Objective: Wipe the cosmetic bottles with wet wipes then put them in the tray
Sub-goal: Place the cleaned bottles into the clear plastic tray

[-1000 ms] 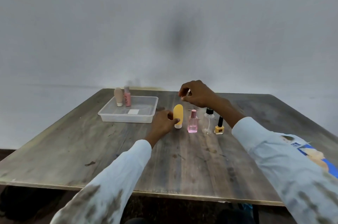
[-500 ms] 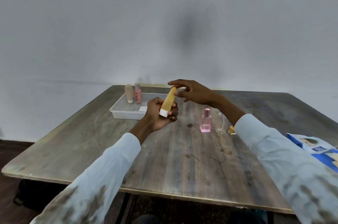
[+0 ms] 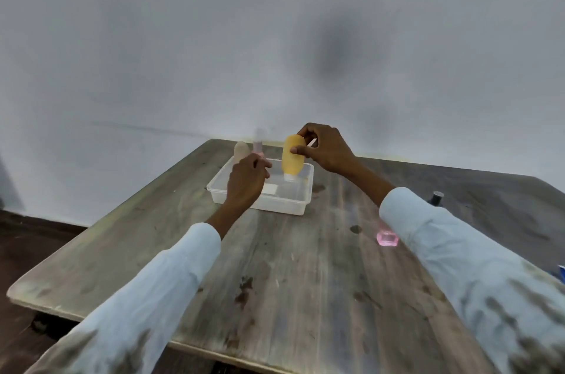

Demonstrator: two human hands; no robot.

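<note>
Half a second back the yellow bottle (image 3: 292, 159) sat tilted in our left hand (image 3: 246, 182), out over the counter (image 3: 305, 266); now our right hand (image 3: 324, 149) has it, above the tray (image 3: 260, 204) at the middle of the frame. We read that as the wiping done and the placing begun. Our right grip pinches the bottle's upper part, thumb on the near face and fingers curled behind, with a sliver of white, perhaps the wipe, showing between the fingers. Our left grip has let the bottle go; its fingers are loosely curled over the tray's left half, and we cannot tell whether they hold anything. The bottle's long axis runs nearly up and down, white cap pointing down toward the tray floor, rounded end up. Two bottles blur at the tray's far left corner; a pink bottle (image 3: 387, 237) waits at right, beside our sleeve.
</note>
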